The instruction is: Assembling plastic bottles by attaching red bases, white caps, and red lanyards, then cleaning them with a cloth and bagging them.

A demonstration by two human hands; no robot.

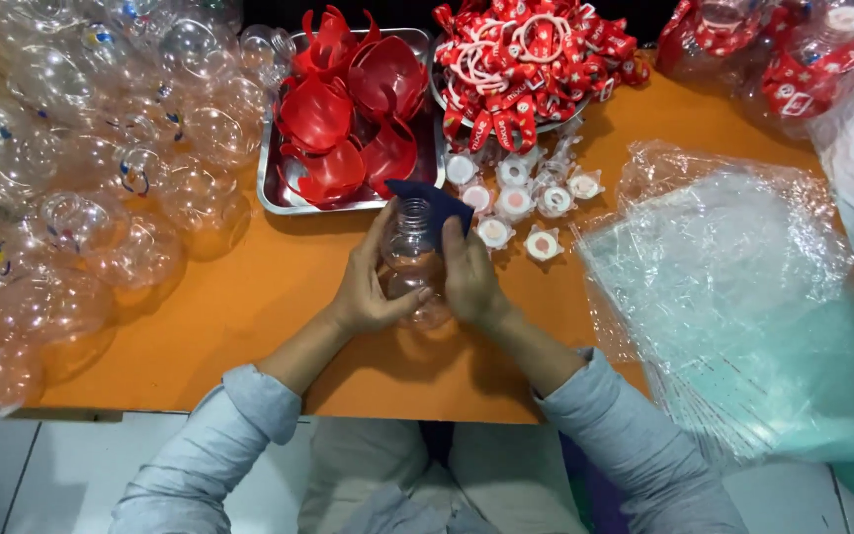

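Note:
Both my hands hold a clear plastic bottle [413,247] over the orange table [249,297], its open neck pointing away from me. My left hand [368,287] wraps the bottle's left side, thumb across its lower body. My right hand [469,277] grips the right side and presses a dark blue cloth [439,201] against the bottle near its neck.
A heap of clear plastic bottles [81,178] fills the left side. A metal tray [274,193] holds red plastic pieces [348,109]; a bowl of red straps [521,54] sits behind small white caps [516,203]. A stack of clear plastic bags [743,297] lies at right.

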